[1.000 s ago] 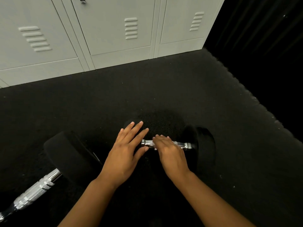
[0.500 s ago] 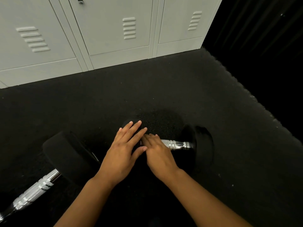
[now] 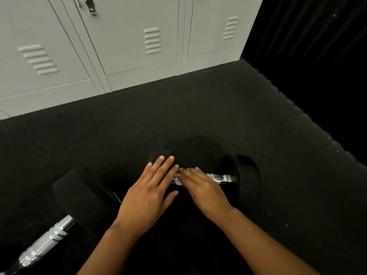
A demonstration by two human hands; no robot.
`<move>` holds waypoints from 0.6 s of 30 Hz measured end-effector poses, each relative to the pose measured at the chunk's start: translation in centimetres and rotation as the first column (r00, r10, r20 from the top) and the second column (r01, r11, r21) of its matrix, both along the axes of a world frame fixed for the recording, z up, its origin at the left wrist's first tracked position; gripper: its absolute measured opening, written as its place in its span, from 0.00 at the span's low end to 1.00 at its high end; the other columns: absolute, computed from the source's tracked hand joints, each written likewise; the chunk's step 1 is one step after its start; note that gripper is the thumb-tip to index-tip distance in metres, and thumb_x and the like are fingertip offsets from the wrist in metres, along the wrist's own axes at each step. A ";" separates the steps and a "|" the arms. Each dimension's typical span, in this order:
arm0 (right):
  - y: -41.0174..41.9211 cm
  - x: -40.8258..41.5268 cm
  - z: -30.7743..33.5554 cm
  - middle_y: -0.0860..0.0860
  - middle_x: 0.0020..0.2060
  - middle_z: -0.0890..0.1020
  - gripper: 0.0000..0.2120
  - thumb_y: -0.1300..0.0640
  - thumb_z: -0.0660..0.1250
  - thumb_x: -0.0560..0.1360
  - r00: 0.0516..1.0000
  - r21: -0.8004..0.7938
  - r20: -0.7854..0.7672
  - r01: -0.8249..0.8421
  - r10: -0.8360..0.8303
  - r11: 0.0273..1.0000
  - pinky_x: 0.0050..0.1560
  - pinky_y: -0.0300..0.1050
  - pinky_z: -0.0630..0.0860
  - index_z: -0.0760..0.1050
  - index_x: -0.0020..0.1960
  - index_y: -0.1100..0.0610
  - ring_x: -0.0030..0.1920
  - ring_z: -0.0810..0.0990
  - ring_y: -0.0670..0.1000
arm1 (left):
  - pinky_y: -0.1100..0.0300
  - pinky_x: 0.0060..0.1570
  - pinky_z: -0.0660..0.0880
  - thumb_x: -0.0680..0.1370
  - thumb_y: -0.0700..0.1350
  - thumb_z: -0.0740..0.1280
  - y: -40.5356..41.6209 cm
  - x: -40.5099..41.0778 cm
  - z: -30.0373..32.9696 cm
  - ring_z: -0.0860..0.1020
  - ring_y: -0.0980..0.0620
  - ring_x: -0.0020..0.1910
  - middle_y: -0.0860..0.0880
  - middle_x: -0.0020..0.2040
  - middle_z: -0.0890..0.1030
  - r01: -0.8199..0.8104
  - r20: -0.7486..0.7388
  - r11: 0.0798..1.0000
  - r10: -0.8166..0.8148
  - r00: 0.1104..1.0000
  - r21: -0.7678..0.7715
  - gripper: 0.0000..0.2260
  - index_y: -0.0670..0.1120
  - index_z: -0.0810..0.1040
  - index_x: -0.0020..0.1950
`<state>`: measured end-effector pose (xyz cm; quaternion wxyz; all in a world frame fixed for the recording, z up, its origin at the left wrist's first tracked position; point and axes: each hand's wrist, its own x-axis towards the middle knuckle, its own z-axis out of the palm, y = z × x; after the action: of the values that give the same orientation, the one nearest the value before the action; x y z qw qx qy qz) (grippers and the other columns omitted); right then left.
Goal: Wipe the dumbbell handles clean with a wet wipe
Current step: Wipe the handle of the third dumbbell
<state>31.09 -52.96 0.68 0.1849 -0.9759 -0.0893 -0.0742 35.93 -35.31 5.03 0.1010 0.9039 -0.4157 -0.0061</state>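
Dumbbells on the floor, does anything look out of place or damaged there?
Nothing stands out. One dumbbell lies flat on the mat, the left hand resting flat on its left end, the right hand over its handle with a wipe. A second dumbbell lies to the left, intact.

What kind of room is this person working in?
Most likely a gym or its locker area: grey metal lockers line the wall, the floor is black rubber matting, and two dumbbells lie on it, one under the person's hands and another beside it.
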 end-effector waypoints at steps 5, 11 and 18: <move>2.2 2.1 0.8 0.56 0.48 0.82 0.11 0.62 0.62 0.74 0.989 0.106 -0.110 0.113 -0.101 0.988 0.60 0.50 0.71 0.77 0.54 0.61 0.51 0.79 0.56 | 0.57 0.72 0.44 0.76 0.56 0.56 0.1 0.5 0.0 0.49 0.53 0.75 0.50 0.76 0.56 0.008 -0.106 0.998 -0.014 0.994 -0.059 0.28 0.49 0.59 0.75; 1.5 1.6 0.8 0.55 0.53 0.81 0.15 0.59 0.57 0.76 0.987 0.017 -0.131 0.091 -0.088 0.996 0.58 0.50 0.73 0.77 0.57 0.59 0.55 0.78 0.54 | 0.60 0.72 0.41 0.76 0.58 0.56 0.2 0.5 0.0 0.48 0.55 0.75 0.52 0.76 0.54 0.012 -0.146 0.994 -0.028 0.989 -0.111 0.29 0.50 0.58 0.75; 1.6 0.9 0.1 0.56 0.53 0.82 0.17 0.60 0.57 0.72 1.000 -0.043 -0.009 0.030 -0.030 0.999 0.58 0.50 0.74 0.79 0.56 0.61 0.54 0.80 0.54 | 0.61 0.72 0.41 0.75 0.59 0.56 0.2 0.6 -0.1 0.48 0.55 0.75 0.53 0.76 0.55 0.010 -0.167 0.992 -0.032 0.985 -0.127 0.29 0.50 0.58 0.75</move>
<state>31.95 -51.36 0.74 0.1634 -0.9811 -0.0755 -0.0704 36.56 -35.12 4.94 0.1925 0.8875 -0.4148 -0.0576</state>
